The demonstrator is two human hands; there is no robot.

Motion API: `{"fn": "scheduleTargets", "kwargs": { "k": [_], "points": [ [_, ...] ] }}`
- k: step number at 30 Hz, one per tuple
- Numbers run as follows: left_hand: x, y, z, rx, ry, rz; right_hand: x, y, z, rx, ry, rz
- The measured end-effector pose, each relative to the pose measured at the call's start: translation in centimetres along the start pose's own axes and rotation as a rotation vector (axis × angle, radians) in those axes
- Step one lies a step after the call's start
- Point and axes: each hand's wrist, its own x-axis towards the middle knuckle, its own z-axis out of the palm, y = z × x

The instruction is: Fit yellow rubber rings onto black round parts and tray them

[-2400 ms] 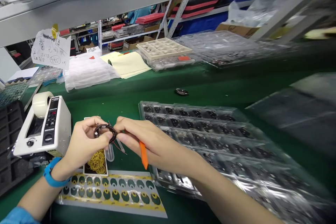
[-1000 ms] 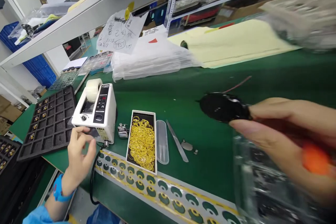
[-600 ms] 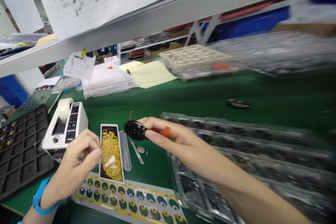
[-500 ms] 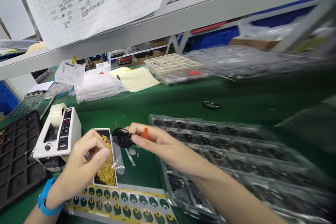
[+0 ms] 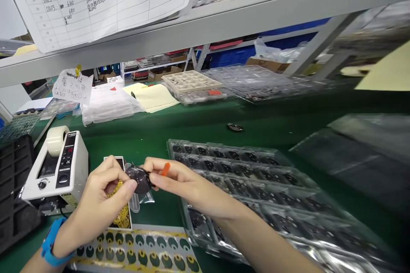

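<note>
A small black rounded part (image 5: 138, 179) with a shiny, film-like surface is held between my two hands. My right hand (image 5: 173, 177) pinches its right edge between thumb and fingers. An orange strip (image 5: 165, 169) sticks up from between the right fingers; its lower end is hidden. Thumb and forefinger of my left hand (image 5: 110, 187) are closed at the part's left edge. Under the left hand stands a white box (image 5: 130, 217) of yellow rings (image 5: 122, 217), partly covered. A clear plastic tube (image 5: 135, 204) lies beside the box.
A white tape dispenser (image 5: 60, 170) and a black compartment tray (image 5: 16, 196) stand at left. Several black parts fill clear trays (image 5: 179, 140) at right. A sticker sheet (image 5: 134, 260) lies in front. Another dark part (image 5: 235, 127) rests farther back, below a grey shelf beam (image 5: 224, 23).
My left hand has come up to the black part and closed on its left edge, where it was apart before. My right hand keeps its hold. The whole view has shifted.
</note>
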Motion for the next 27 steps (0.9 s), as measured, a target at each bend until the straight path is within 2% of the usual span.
{"fn": "scheduleTargets", "kwargs": {
  "k": [9,16,27],
  "points": [
    [0.15,-0.44,0.14,0.017,0.014,-0.023,0.08,0.43,-0.03,-0.012,0.016,0.014],
    [0.67,-0.3,-0.1,-0.134,-0.044,-0.064,0.01,0.39,-0.04,0.021,0.007,0.03],
    [0.33,-0.69,0.35,0.014,0.024,-0.036,0.03,0.23,-0.07,-0.038,0.019,0.027]
  ]
}}
